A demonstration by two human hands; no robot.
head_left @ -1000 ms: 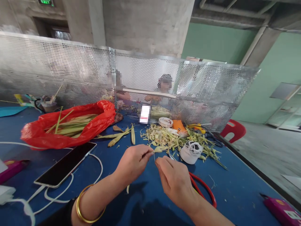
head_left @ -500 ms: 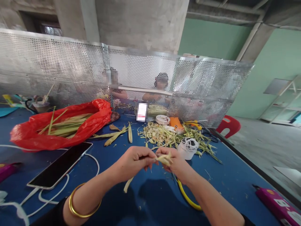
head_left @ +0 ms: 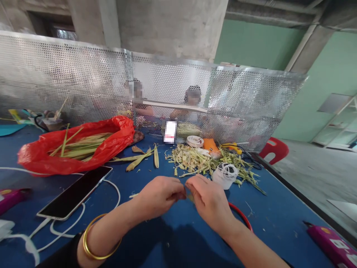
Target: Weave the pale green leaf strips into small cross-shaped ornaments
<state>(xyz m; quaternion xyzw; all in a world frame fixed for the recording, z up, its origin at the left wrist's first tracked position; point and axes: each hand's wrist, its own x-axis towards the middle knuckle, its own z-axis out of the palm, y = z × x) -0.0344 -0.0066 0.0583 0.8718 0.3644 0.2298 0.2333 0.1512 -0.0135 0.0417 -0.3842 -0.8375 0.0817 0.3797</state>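
My left hand (head_left: 161, 195) and my right hand (head_left: 208, 201) meet above the blue table (head_left: 173, 238), fingertips pinched together over something small and yellowish that I cannot make out. A gold bangle (head_left: 96, 242) circles my left wrist. Just beyond the hands lie a pile of cut leaf scraps (head_left: 200, 160) and a white spool of thread (head_left: 225, 175). A red loop handle (head_left: 242, 216) shows under my right hand.
A red plastic bag (head_left: 75, 149) of green leaves lies at the left, with a phone (head_left: 75, 191) on a white cable in front. Loose leaves (head_left: 142, 158), a tape roll (head_left: 194, 141), and a pink object (head_left: 331, 240) at the right edge. Two people sit behind the perforated metal screen (head_left: 167, 96).
The pale leaf piece seen in my right fingers half a second ago is now hidden between the pinched fingertips; both hands dropped slightly and stayed together. The camera shifted a little.
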